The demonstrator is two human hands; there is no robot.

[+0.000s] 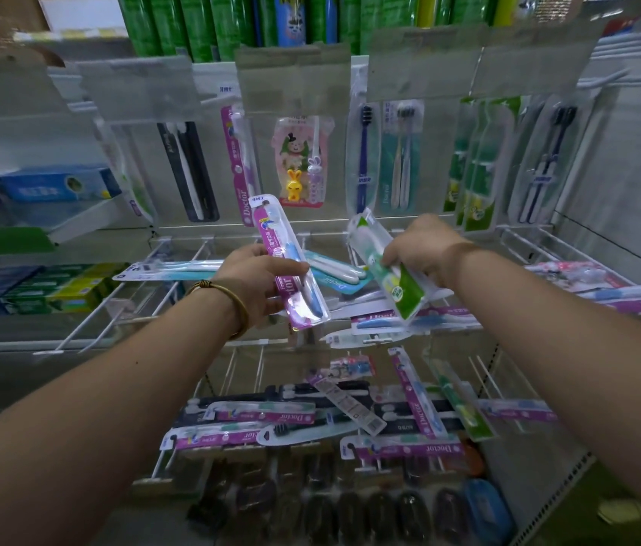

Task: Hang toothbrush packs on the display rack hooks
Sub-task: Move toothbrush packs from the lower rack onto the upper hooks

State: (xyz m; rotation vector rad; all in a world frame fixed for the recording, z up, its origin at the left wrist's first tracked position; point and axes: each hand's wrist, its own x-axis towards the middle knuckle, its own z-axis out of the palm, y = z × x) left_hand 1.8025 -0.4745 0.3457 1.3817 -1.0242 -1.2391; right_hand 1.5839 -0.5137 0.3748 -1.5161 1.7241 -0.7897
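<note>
My left hand point(259, 281) grips a purple-and-blue toothbrush pack point(271, 226) by its lower half, with the pack tilted and its top pointing up-left. A green-and-white toothbrush pack point(401, 285) is held in my right hand point(425, 250), tilted with the green end toward me. Both hands hover over the white wire display hooks point(192, 262) in the middle row. Several more packs lie loose across those hooks point(338, 273) and across the lower row point(263, 415). On the back row, hung packs include a children's bunny pack point(303, 163).
Toothpaste boxes point(55, 187) fill the shelves at left. Green packets point(200, 21) stand on the top shelf. Clear price-tag flaps point(295, 80) hang over the back row. A grey side panel point(626, 171) closes the right side. Dark items point(350, 510) lie at the bottom.
</note>
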